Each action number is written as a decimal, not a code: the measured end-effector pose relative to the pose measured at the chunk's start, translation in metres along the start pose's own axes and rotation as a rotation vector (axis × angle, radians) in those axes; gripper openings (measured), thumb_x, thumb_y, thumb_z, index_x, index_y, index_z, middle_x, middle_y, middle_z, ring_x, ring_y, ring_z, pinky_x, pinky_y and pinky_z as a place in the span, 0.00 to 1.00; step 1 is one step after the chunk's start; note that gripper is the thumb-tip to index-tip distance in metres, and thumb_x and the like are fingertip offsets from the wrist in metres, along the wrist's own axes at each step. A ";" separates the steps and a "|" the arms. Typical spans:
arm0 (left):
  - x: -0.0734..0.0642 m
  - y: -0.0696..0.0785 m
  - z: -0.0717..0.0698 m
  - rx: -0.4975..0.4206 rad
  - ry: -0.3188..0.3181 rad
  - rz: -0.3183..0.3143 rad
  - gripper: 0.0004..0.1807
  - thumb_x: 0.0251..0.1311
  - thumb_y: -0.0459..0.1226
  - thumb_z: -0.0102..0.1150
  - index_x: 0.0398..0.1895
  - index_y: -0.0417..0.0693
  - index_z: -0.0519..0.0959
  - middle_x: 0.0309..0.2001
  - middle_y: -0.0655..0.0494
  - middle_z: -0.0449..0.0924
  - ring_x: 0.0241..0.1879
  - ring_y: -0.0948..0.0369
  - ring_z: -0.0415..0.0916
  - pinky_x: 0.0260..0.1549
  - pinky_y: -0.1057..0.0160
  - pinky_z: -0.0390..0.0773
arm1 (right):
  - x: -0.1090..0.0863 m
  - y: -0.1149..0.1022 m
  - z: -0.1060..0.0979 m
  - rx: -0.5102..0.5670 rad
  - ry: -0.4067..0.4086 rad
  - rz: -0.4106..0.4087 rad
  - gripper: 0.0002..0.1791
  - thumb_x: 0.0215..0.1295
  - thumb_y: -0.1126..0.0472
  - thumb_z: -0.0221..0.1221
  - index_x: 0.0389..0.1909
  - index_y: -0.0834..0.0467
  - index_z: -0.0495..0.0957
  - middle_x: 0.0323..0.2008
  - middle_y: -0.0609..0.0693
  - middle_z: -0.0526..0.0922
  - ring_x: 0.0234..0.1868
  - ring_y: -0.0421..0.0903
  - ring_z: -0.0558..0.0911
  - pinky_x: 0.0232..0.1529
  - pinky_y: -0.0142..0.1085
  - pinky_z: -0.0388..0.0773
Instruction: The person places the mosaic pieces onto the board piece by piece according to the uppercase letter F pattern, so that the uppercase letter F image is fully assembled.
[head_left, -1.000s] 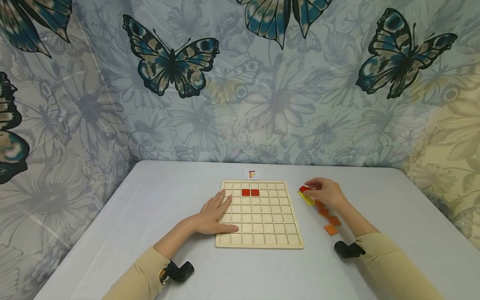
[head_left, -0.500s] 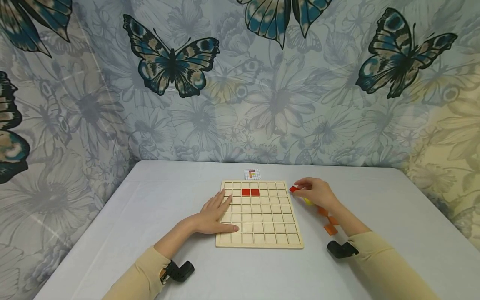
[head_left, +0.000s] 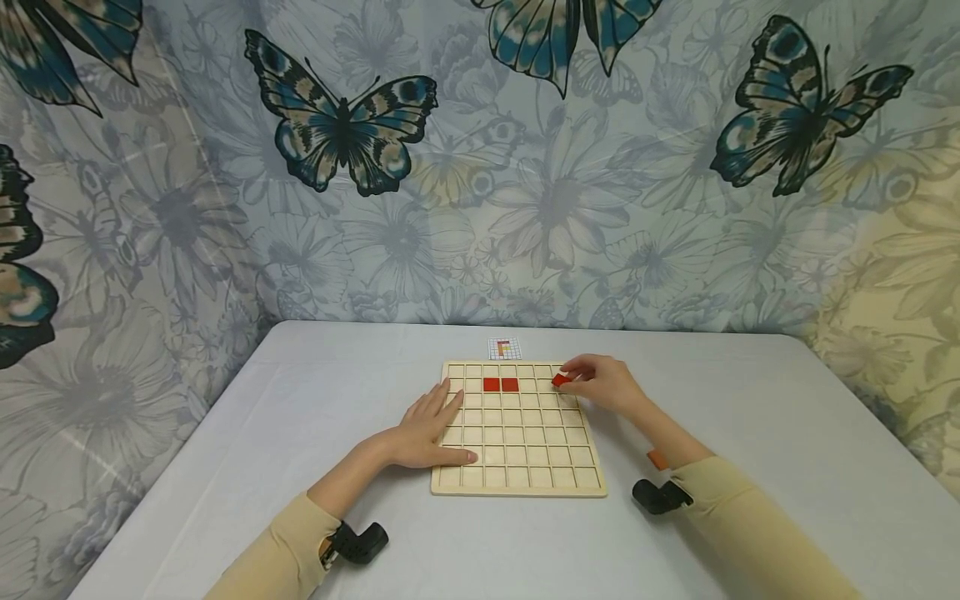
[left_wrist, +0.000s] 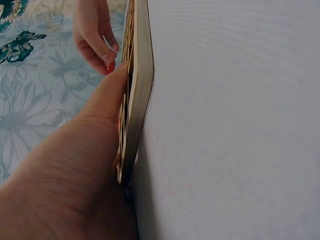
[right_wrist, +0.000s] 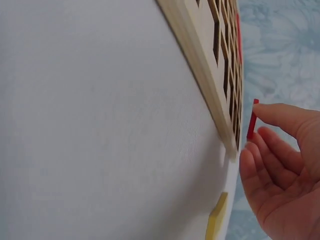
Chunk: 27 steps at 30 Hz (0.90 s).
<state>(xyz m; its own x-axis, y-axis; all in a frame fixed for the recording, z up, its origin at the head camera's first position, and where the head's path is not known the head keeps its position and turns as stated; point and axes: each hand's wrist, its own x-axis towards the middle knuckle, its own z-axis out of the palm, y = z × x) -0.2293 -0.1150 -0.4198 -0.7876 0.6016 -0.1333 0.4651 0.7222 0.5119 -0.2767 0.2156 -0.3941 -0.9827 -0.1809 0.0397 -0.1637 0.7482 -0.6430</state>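
Left hand [head_left: 422,435] rests spread on the board [head_left: 538,436], right hand [head_left: 606,384] pinching a red tile [head_left: 558,380] above it

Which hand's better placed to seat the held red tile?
Right, I'd say: the right hand pinches the red tile near the far right corner of the grid board; the left hand rests spread on its left edge.

The person's left sleeve [head_left: 277,546] and right sleeve [head_left: 750,525] were plain tan; a bent, round-ended black device [head_left: 362,543] jutted from one, a matching black unit [head_left: 660,497] from the other.
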 end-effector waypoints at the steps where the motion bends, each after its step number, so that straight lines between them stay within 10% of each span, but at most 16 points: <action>1: 0.000 0.000 0.000 0.000 0.000 0.001 0.57 0.59 0.64 0.55 0.79 0.45 0.39 0.77 0.41 0.24 0.75 0.47 0.24 0.70 0.44 0.33 | 0.001 -0.002 0.002 -0.004 -0.004 -0.006 0.19 0.58 0.55 0.69 0.49 0.58 0.83 0.39 0.51 0.84 0.42 0.49 0.80 0.38 0.39 0.75; 27: 0.000 0.000 0.001 0.020 0.004 0.005 0.56 0.60 0.64 0.54 0.78 0.44 0.38 0.77 0.41 0.24 0.75 0.49 0.23 0.70 0.45 0.31 | 0.016 -0.027 0.028 -0.030 -0.053 -0.170 0.15 0.57 0.66 0.69 0.45 0.64 0.82 0.35 0.52 0.83 0.38 0.47 0.79 0.41 0.42 0.77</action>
<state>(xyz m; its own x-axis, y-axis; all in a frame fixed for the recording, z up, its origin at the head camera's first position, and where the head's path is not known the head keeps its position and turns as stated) -0.2292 -0.1145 -0.4210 -0.7867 0.6041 -0.1273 0.4772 0.7258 0.4954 -0.2857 0.1749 -0.3974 -0.9348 -0.3393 0.1048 -0.3304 0.7228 -0.6070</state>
